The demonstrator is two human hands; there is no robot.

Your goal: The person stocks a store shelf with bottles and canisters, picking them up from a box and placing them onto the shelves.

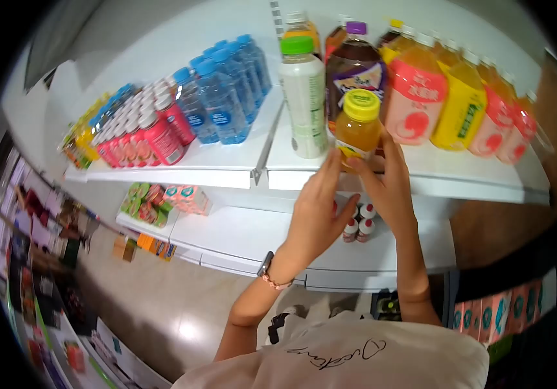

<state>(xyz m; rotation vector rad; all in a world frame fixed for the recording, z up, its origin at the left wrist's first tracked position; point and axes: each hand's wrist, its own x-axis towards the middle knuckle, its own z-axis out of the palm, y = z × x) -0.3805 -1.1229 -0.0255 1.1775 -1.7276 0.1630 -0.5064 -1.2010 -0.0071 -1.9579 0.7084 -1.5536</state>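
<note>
A small bottle of orange-yellow juice [357, 133] with a yellow cap is upright at the front of the upper shelf. My right hand [388, 185] grips its right side and lower front, thumb across the label. My left hand [320, 211] is open, fingers stretched toward the bottle's lower left and thumb apart; whether the fingertips touch it, I cannot tell. Behind the juice stands a dark bottle with a purple cap [356, 68]. To its left is a pale bottle with a green cap [303, 104].
Pink-label bottles [416, 97] and yellow bottles [461, 107] line the right side. Blue-capped water bottles [223, 104] and pink bottles [160, 137] fill the left. Small red-capped bottles [358, 227] and cartons [187, 198] sit on the lower shelf [239, 233].
</note>
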